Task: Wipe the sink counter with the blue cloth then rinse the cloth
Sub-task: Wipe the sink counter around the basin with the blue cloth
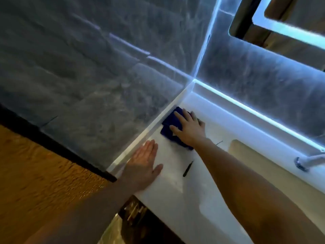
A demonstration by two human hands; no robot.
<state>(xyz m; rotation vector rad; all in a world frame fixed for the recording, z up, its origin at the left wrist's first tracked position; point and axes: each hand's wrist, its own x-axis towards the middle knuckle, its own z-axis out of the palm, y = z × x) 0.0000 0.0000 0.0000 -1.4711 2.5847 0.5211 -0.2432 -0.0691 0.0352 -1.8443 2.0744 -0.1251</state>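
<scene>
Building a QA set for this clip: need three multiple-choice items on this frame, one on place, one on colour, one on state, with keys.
1. Where on the counter is the cloth?
A. in the far corner by the walls
B. at the near edge
C. inside the basin

2. What colour is the cloth?
A. white
B. dark blue
C. yellow

3. What is the left hand doing?
A. gripping the faucet
B. holding the cloth
C. lying flat on the counter

Key: 1 A, the cloth lies near where the two grey walls meet; 2 B, it shows dark blue against the white counter; 3 C, its palm is down, fingers extended, while the right hand presses the cloth.
</scene>
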